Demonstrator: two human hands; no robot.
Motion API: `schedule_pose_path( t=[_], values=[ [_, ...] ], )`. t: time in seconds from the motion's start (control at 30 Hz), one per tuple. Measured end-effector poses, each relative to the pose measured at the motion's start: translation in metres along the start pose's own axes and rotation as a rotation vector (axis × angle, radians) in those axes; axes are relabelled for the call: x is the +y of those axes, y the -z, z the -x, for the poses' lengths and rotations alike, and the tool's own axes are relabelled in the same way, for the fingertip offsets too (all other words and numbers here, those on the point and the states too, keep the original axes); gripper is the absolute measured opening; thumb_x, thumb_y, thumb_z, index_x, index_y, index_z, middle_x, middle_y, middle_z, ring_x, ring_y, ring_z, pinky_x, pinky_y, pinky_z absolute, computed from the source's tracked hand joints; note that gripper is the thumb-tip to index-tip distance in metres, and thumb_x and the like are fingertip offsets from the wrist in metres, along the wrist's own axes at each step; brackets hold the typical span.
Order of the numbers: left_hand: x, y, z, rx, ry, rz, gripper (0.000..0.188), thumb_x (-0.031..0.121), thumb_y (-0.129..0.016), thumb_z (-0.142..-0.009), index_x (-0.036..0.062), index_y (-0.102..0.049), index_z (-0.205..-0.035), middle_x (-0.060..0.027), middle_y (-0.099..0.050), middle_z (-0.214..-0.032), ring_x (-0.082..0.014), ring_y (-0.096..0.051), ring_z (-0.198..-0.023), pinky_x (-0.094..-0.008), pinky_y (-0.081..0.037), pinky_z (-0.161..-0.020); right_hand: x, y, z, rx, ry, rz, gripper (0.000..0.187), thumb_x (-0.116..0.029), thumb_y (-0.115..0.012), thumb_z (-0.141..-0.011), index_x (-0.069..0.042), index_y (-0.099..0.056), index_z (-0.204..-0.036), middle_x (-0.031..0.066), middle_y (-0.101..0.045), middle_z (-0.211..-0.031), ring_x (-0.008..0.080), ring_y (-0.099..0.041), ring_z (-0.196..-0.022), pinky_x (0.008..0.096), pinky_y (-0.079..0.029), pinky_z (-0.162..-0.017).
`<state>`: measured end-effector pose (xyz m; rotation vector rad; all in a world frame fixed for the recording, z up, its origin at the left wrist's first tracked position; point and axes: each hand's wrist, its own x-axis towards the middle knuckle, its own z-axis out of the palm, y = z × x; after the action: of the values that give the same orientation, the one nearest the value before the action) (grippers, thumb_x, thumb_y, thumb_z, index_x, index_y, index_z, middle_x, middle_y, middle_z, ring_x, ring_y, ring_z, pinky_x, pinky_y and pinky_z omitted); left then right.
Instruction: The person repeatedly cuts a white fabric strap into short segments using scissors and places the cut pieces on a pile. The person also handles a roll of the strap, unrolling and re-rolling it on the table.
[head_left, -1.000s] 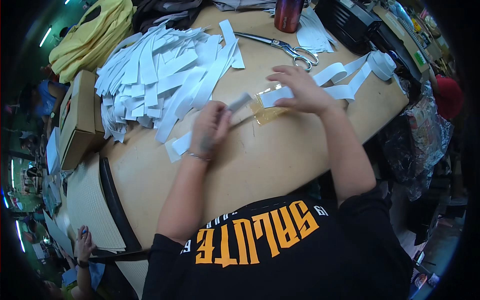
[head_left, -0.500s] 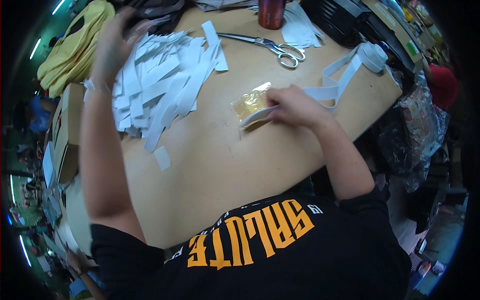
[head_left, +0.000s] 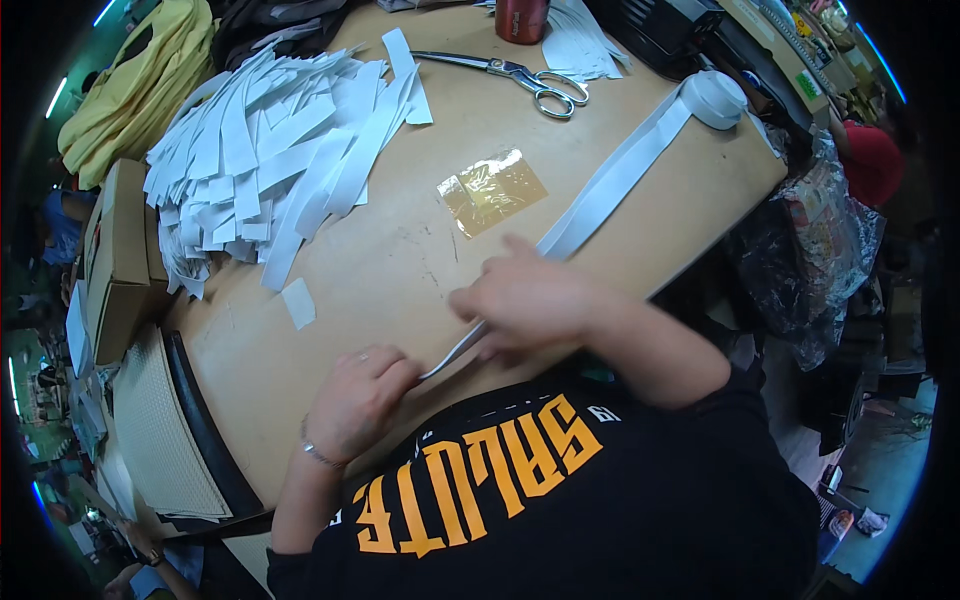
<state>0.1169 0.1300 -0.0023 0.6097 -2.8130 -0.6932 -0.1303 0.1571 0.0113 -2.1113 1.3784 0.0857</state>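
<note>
A white elastic band [head_left: 607, 192] runs from its roll [head_left: 716, 100] at the far right down to my hands. My left hand [head_left: 365, 400], by the table's near edge, pinches the band's near end. The right hand [head_left: 530, 305] is somewhat blurred; the band passes between its thumb and fingers. A short stretch of band spans the gap between both hands. Beyond the right hand, a clear yellowish plastic piece [head_left: 515, 190] lies flat on the table. Metal scissors [head_left: 540, 85] rest farther back, their handles to the right.
A large heap of cut white strips [head_left: 270, 140] covers the table's left side, with one small white piece [head_left: 299, 303] nearer me. Yellow cloth [head_left: 140, 85] and a cardboard box [head_left: 118, 260] sit at the left. At the back stand a red cup [head_left: 521, 20] and more white strips [head_left: 580, 40].
My left hand has come down from the strip heap to the band's end. My right hand has moved nearer and left, off the plastic piece, and the band now stretches straighter from the roll.
</note>
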Motion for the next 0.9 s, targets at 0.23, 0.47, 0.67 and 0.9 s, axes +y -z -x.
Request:
schedule_pose_path(
  t=[0.23,0.47,0.67,0.9],
  values=[
    [-0.016,0.056,0.086,0.015,0.502,0.032,0.007,-0.002,-0.060,-0.074,-0.0014,-0.059,-0.081,-0.0139,-0.056,-0.074,-0.0320,-0.057,-0.072,-0.0360,-0.045,-0.064,0.191,0.075,0.024,0.482,-0.653,0.067,0.024,-0.024,-0.058,-0.084,-0.018,-0.067,-0.105,0.0062,-0.064,-0.109,0.0237,-0.055,-0.111,0.0401,-0.040,-0.097],
    [-0.038,0.058,0.142,0.209,0.760,0.028,0.005,-0.001,-0.058,-0.079,-0.0021,-0.058,-0.084,-0.0127,-0.053,-0.072,-0.0252,-0.052,-0.066,-0.0311,-0.042,-0.063,0.261,0.030,0.065,0.661,-0.864,0.581,0.045,-0.008,-0.042,-0.088,-0.024,-0.049,-0.129,0.0014,-0.039,-0.142,0.0248,-0.027,-0.137,0.0652,-0.015,-0.107],
    [-0.042,0.048,0.099,0.158,0.663,0.234,0.005,-0.004,-0.059,-0.077,-0.0030,-0.058,-0.083,-0.0129,-0.054,-0.073,-0.0256,-0.053,-0.066,-0.0301,-0.042,-0.063,0.309,0.033,0.129,0.538,-1.025,0.680,0.034,-0.015,-0.040,-0.091,-0.022,-0.053,-0.122,-0.0006,-0.037,-0.144,0.0222,-0.029,-0.136,0.0624,-0.018,-0.107],
    [-0.043,0.022,0.050,0.187,0.468,0.072,0.006,-0.006,-0.059,-0.078,-0.0024,-0.058,-0.083,-0.0127,-0.055,-0.074,-0.0267,-0.055,-0.069,-0.0316,-0.044,-0.064,0.339,0.015,0.194,0.595,-1.025,0.714,0.035,-0.011,-0.043,-0.089,-0.021,-0.054,-0.120,0.0014,-0.035,-0.145,0.0229,-0.025,-0.139,0.0614,-0.021,-0.106]
  ],
)
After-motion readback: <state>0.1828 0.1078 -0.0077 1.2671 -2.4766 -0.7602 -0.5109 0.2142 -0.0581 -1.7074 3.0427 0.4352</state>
